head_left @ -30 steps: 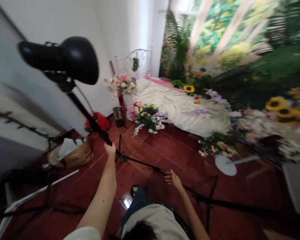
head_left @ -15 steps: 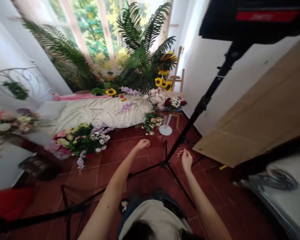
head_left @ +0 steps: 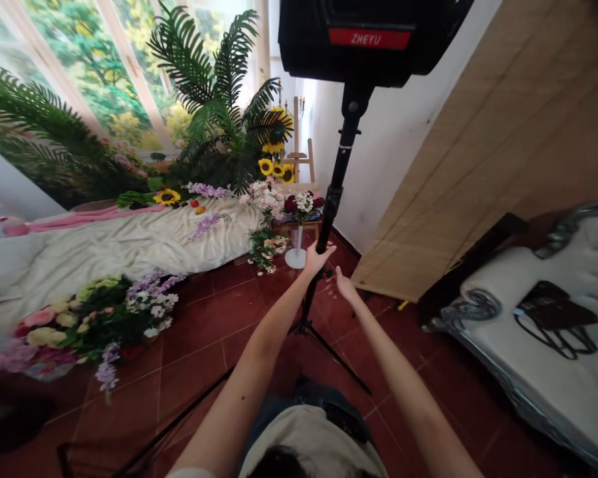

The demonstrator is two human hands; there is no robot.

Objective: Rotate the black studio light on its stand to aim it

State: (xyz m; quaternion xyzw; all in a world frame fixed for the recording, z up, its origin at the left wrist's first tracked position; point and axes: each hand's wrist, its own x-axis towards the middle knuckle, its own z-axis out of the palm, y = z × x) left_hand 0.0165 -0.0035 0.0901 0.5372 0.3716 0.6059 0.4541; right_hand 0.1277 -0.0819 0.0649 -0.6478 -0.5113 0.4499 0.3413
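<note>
Left hand: the left hand [head_left: 319, 260] is raised against the black stand pole [head_left: 335, 186], at about its lower third. The fingers are seen spread, and whether the pole is actually gripped cannot be told.

Right hand: the right hand [head_left: 343, 284] is held just beside the pole and slightly below the left hand. The fingers are spread wide and nothing is held.

Pole: the pole is kept upright in front of the wearer, on black tripod legs [head_left: 319, 335] standing on the red tile floor [head_left: 204, 309]. A black studio light [head_left: 363, 36] marked "ZHEYU" is mounted at its top.

Floor: a large bunch of mixed flowers [head_left: 97, 325] is laid on the tiles to the left. A smaller bunch of flowers [head_left: 266, 249] is placed farther off, near a white vase stand [head_left: 298, 249].

Behind: a white cloth [head_left: 129, 245] is spread across the far side of the room, with sunflowers [head_left: 274, 166] and a tall fern [head_left: 214, 86] beyond it. A wooden easel [head_left: 296, 143] is seen among them.

Right side: a woven panel [head_left: 453, 172] is leaned against the wall. A white padded bench [head_left: 553, 338] with a silver frame is placed beside it, with a black strap [head_left: 553, 315] lying on top.
</note>
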